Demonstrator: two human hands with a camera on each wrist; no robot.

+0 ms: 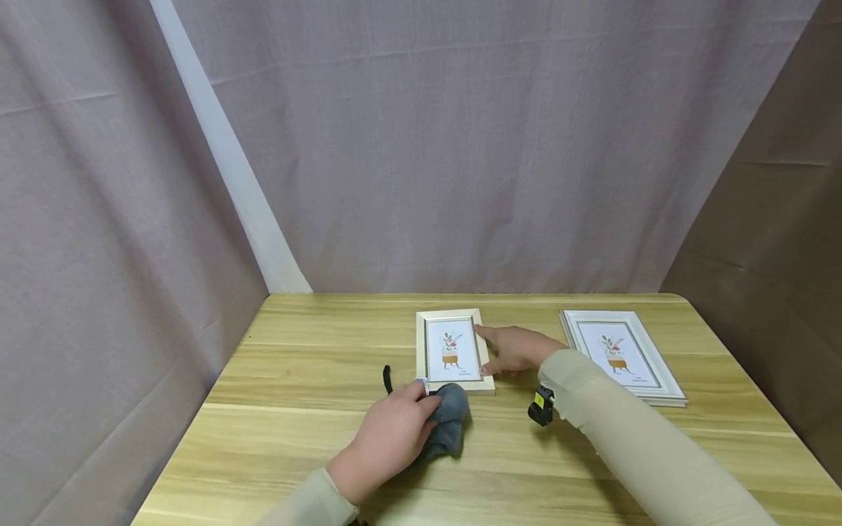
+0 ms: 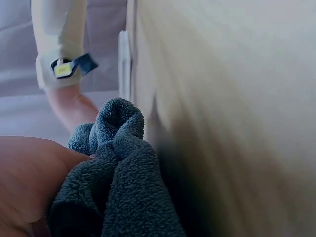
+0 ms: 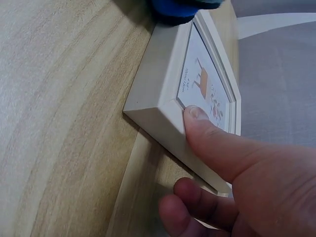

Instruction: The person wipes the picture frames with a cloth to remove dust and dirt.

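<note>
A pale wooden picture frame (image 1: 454, 347) with a potted-plant print lies face up on the table. My right hand (image 1: 516, 348) holds its right side; in the right wrist view the thumb (image 3: 212, 140) presses on the front border and some fingers curl beside the edge. Bunched in my left hand (image 1: 391, 427) is a dark grey-blue terry cloth (image 1: 450, 420), at the frame's lower left corner. The left wrist view shows the cloth (image 2: 128, 173) folded up from the fingers. Whether it touches the glass is hidden.
To the right lies a white picture frame (image 1: 618, 354) with a similar print, its layered edge looking like a stack. A black wrist camera (image 1: 541, 406) hangs from the right sleeve. Grey curtains (image 1: 460, 146) stand behind the wooden table (image 1: 316, 365).
</note>
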